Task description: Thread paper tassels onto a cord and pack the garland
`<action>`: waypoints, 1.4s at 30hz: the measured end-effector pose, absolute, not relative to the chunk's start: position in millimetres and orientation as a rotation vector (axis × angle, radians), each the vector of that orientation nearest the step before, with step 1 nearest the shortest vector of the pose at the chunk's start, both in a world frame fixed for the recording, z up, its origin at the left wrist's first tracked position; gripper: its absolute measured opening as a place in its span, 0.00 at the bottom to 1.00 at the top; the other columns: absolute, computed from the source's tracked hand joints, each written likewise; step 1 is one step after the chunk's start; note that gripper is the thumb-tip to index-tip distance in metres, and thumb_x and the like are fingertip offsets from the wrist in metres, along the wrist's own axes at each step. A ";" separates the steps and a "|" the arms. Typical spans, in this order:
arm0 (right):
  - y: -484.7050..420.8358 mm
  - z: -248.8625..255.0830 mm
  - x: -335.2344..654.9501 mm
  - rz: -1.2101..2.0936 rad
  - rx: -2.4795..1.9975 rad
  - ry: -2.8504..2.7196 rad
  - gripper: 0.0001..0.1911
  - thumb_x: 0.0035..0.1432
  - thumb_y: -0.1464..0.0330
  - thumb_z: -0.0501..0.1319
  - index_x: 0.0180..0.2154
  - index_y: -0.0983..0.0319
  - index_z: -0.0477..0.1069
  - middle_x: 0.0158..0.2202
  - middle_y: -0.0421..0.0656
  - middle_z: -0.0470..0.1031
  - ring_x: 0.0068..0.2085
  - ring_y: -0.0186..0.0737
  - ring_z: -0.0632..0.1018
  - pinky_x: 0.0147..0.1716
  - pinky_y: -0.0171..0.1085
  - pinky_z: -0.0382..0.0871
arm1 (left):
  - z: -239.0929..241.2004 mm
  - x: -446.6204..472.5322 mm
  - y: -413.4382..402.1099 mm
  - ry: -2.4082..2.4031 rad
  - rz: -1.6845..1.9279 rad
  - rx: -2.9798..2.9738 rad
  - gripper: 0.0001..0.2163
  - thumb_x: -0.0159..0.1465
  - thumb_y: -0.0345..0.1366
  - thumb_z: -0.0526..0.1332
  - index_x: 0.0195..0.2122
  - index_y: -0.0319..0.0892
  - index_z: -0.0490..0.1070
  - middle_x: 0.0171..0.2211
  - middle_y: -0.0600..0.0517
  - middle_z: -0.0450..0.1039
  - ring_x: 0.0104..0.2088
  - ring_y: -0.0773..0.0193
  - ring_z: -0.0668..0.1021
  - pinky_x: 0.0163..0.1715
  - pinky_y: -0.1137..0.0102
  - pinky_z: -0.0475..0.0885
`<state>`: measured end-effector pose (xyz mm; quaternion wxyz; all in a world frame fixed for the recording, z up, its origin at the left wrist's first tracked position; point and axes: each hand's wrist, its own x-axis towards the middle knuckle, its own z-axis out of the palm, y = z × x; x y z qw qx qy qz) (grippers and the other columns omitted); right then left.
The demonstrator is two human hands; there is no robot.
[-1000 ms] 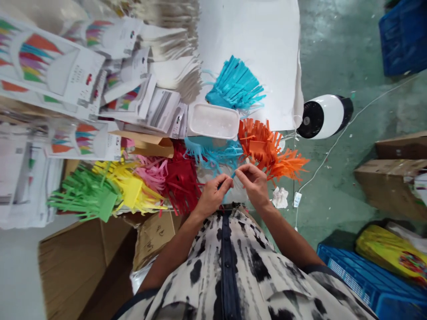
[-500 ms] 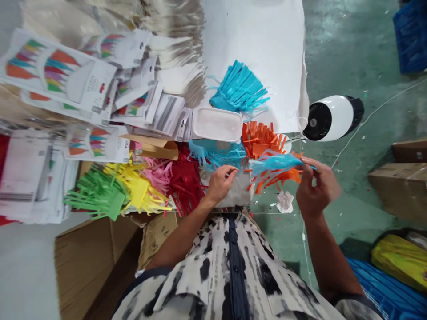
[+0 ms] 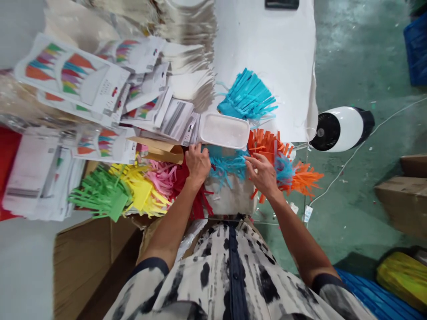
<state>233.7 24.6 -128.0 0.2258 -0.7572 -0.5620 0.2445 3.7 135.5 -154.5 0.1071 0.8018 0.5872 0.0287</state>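
Observation:
My left hand (image 3: 198, 164) is over the red paper fringe (image 3: 180, 180), its fingers curled down and closed at the fringe's upper edge. Their tips are partly hidden. My right hand (image 3: 263, 174) is beside the blue fringe pile (image 3: 228, 165), index finger stretched left. A blue and orange fringe bunch (image 3: 285, 171) trails out from its right side, and the gripped end is hidden by the hand. Just above lies an orange fringe pile (image 3: 262, 140). Between and above both hands sits a white plastic tub (image 3: 224, 130).
Pink (image 3: 162, 175), yellow (image 3: 142, 191) and green fringe (image 3: 100, 193) lie to the left. Printed cards (image 3: 73, 80) are stacked beyond. Bright blue fringe (image 3: 247, 98) rests on the white table (image 3: 263, 49). A white fan (image 3: 343, 129) is at right, an open carton (image 3: 93, 262) at lower left.
My right hand has swung left with the blue and orange bunch, whose loose ends now trail right. My left hand has moved up and left from the blue fringe to the red.

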 end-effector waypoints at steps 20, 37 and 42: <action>42.9 -99.0 173.6 0.559 -1.884 -1.258 0.23 0.71 0.57 0.55 0.58 0.62 0.76 0.61 0.57 0.73 0.39 0.42 0.80 0.45 0.45 0.77 | -150.9 -26.6 120.2 1.473 0.395 2.282 0.14 0.70 0.30 0.58 0.51 0.42 0.80 0.55 0.43 0.78 0.63 0.48 0.73 0.64 0.54 0.67; 156.4 -156.8 82.6 1.274 -1.709 -1.484 0.31 0.71 0.56 0.56 0.66 0.68 0.67 0.48 0.52 0.83 0.52 0.49 0.80 0.58 0.48 0.72 | -153.4 -8.5 35.7 0.972 0.246 2.315 0.10 0.64 0.25 0.61 0.43 0.41 0.79 0.53 0.40 0.79 0.57 0.49 0.79 0.63 0.53 0.70; 170.8 -150.4 71.8 1.106 -1.858 -1.709 0.28 0.69 0.67 0.55 0.68 0.67 0.63 0.63 0.57 0.74 0.65 0.55 0.73 0.66 0.56 0.64 | -138.4 6.7 7.7 0.585 0.162 2.366 0.12 0.61 0.23 0.61 0.43 0.39 0.79 0.49 0.42 0.81 0.53 0.50 0.81 0.64 0.55 0.70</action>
